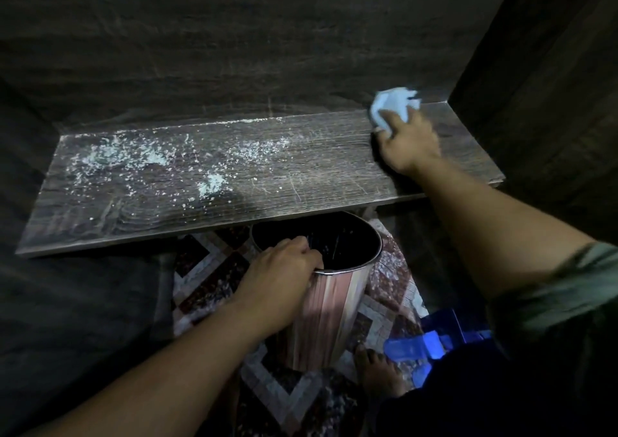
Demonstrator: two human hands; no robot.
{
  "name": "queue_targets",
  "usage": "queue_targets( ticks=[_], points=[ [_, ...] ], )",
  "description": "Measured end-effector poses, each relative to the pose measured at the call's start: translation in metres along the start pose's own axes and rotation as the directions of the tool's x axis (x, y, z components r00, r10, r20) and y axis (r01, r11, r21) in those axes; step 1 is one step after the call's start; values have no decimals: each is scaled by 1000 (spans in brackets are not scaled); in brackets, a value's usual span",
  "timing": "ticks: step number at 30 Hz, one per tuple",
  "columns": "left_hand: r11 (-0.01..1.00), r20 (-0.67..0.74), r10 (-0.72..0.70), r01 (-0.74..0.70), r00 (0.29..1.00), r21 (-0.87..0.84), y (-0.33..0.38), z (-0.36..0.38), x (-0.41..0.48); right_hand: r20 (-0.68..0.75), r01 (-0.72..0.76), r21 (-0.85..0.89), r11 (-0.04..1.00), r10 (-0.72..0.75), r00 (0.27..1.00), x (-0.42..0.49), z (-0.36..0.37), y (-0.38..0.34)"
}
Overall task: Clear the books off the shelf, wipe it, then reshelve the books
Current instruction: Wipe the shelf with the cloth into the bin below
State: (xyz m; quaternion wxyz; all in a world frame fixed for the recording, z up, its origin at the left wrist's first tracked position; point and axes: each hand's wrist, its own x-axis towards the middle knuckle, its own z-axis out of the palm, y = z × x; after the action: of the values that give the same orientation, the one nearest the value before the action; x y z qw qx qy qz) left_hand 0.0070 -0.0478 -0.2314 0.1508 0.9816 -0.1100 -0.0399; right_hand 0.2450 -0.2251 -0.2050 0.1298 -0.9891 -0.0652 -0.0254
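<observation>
Head view looks down on a dark wooden shelf (301, 185) with no books on it; none show anywhere in the frame. The right hand (409, 142) bunches a pale blue cloth (393, 103) under curled fingers at the back right corner, probably to start a sweep from that end. White crumbs and powder (133, 159) lie well to the left of that hand, thickest toward the far left end. The left hand (277, 272) grips the rim of a metal bin (327, 309), fingers hooked inside, holding its mouth just under the shelf's front edge, likely to catch what the cloth pushes off. A patterned rug (207, 269) lies below the bin. Wiping looks barely begun, and reshelving remains.
</observation>
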Motion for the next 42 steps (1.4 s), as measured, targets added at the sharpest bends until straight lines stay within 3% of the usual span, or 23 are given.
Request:
queue_targets(
  ticks=[3,6,8,10,12,14,16,19,22,25,28,30,33,35,39,42],
  points=[
    [1000,1,-16,16,1000,-2,2,-1,0,22,308,93,947,-311,950,-39,12,-29],
    [1000,4,-14,14,1000,3,5,-4,0,27,440,244,864,-460,888,-68,16,-31],
    [1000,0,-20,20,1000,-9,4,-5,-1,-88,370,179,912,-360,929,-59,9,-20],
    [999,2,-28,28,1000,-17,4,-6,-2,-166,103,52,993,-93,982,-37,-3,5],
    [1000,11,-29,29,1000,-11,2,-6,-3,-101,-156,-23,988,153,983,-18,-14,36],
    [1000,18,-24,24,1000,-2,1,-5,-4,-20,-222,-55,974,221,975,-10,-15,55],
    [1000,16,-15,15,1000,-5,1,-3,-3,3,-137,-62,989,138,990,-10,-9,48],
    [1000,17,-11,11,1000,3,0,-3,-3,57,109,-3,994,-109,992,-27,-1,6],
    [1000,32,-20,20,999,3,0,-4,-3,163,323,154,934,-347,924,-61,2,-26],
    [1000,41,-25,26,999,-18,-2,-7,-6,218,436,275,857,-497,840,-95,-4,-35],
    [999,36,-19,21,999,-45,-6,-8,-11,319,417,321,850,-512,798,-113,-32,-33],
    [999,20,-8,9,1000,-52,-8,-7,-13,343,346,329,879,-453,823,-117,-55,-30],
    [999,12,-4,4,1000,-47,-10,-5,-16,104,352,329,876,-404,909,-115,-70,-32],
    [999,35,-10,11,999,-31,-11,-6,-16,-33,436,237,868,-442,897,-107,-62,-36],
    [998,51,-13,16,999,-63,-10,-10,-14,248,505,2,863,-490,836,-103,-27,-30],
    [995,51,6,-1,999,-102,-12,-14,-12,192,531,-6,847,-521,832,-121,-22,-23]
  ],
)
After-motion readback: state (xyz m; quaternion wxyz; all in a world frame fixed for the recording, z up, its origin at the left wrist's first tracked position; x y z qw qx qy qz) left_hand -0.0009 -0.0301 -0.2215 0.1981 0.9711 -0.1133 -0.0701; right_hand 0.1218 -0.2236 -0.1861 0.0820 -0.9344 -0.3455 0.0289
